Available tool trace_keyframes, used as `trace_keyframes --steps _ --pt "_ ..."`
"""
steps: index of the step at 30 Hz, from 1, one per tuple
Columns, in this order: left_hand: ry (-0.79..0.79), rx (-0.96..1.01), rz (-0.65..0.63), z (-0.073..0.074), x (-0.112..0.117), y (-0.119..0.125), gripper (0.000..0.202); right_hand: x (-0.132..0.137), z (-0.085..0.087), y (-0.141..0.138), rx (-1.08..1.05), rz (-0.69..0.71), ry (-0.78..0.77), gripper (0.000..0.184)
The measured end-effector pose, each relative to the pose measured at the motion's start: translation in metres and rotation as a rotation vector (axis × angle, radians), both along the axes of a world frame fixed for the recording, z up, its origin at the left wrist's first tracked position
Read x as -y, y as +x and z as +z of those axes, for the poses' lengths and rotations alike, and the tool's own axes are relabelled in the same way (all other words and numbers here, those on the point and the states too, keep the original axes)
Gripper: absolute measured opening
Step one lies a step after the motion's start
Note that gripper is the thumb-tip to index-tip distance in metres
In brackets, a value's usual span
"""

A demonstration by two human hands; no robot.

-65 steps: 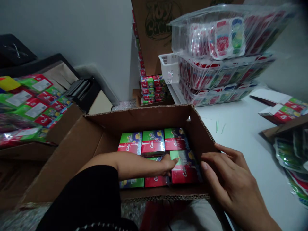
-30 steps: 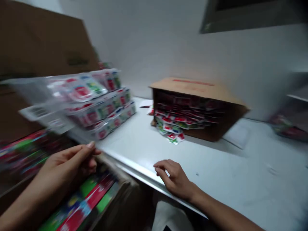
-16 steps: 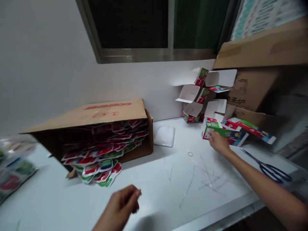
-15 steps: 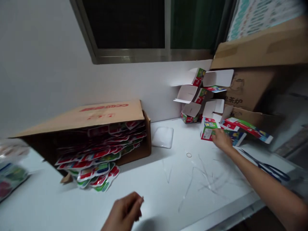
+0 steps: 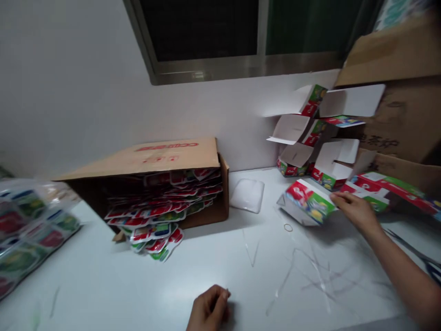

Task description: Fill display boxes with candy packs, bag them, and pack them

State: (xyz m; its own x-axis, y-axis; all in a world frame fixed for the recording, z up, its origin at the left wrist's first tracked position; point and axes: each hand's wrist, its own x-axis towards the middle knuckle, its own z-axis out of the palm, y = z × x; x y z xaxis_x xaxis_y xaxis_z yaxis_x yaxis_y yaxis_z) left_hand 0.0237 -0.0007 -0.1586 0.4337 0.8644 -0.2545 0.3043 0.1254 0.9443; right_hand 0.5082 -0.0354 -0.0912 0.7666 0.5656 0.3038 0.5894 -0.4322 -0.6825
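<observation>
Since half a second ago the right hand [image 5: 356, 210] has drawn one small red-and-green carton [image 5: 306, 201] away from the pile at the right of the frame and tilted it toward the centre; the camera has also swung slightly right.

Right hand: fingers closed on the right end of the carton, which sits tilted just above the white table [image 5: 193, 271], its open white flap facing lower left. A small rubber band [image 5: 288, 227] lies on the table just below it.

Left hand [image 5: 208, 312]: at the bottom centre of the frame, fingers curled loosely inward, holding nothing visible, resting at the table surface.

Surroundings: a stack of open empty cartons [image 5: 310, 133] leans against the wall at upper right, beside large brown cardboard boxes [image 5: 396, 92]. A cardboard box lying on its side [image 5: 151, 158] at centre left spills flat printed sachets [image 5: 155, 239] onto the table. A clear plastic lid [image 5: 247, 195] lies between that box and the held carton. Scissors [image 5: 420, 257] show partly at the right edge. Blurred trays of packets [image 5: 27, 230] occupy the left edge.
</observation>
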Motion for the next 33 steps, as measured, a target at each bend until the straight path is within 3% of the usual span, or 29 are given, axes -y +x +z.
trace_keyframes --steps 2,3,6,8,11,13,16,19,21,24,26,29,33 --pt "0.029 0.036 0.059 0.012 -0.001 -0.004 0.054 0.027 -0.002 -0.042 0.063 0.04 0.044 0.045" --pt "0.058 0.042 0.092 0.019 -0.003 -0.005 0.052 0.04 -0.004 -0.063 0.181 0.126 0.086 0.042" --pt "0.136 0.072 0.228 0.038 -0.008 -0.009 0.052 0.072 -0.018 -0.122 0.488 0.507 0.209 0.026" --pt "0.113 0.172 0.262 0.045 -0.011 -0.011 0.064 0.079 -0.03 -0.155 0.596 0.778 0.282 0.022" --pt "-0.047 0.307 0.208 0.046 -0.011 -0.016 0.083 0.067 -0.041 -0.197 0.566 1.058 0.35 0.031" --pt "-0.119 0.323 0.19 0.041 -0.008 -0.025 0.082 0.048 -0.041 -0.225 0.466 1.157 0.378 0.032" --pt "-0.053 0.192 0.28 0.033 -0.003 -0.052 0.056 0.017 -0.03 -0.266 0.337 1.272 0.394 0.033" --pt "0.051 0.066 0.448 0.026 0.004 -0.091 0.052 -0.01 -0.018 -0.299 0.297 1.41 0.392 0.038" --pt "0.145 0.044 0.64 0.02 0.009 -0.118 0.05 -0.028 -0.014 -0.314 0.27 1.394 0.451 0.041" --pt "0.292 0.015 0.989 0.009 0.014 -0.15 0.048 -0.068 -0.013 -0.332 0.172 1.16 0.554 0.029" --pt "0.295 0.006 1.143 0.002 0.013 -0.16 0.05 -0.107 -0.013 -0.343 0.2 1.031 0.499 0.024" --pt "0.246 -0.043 1.258 -0.001 0.007 -0.16 0.059 -0.176 -0.01 -0.365 0.472 0.968 0.287 0.039" --pt "0.284 -0.217 1.353 -0.002 0.016 -0.151 0.079 -0.246 -0.006 -0.39 0.551 0.984 0.183 0.049"
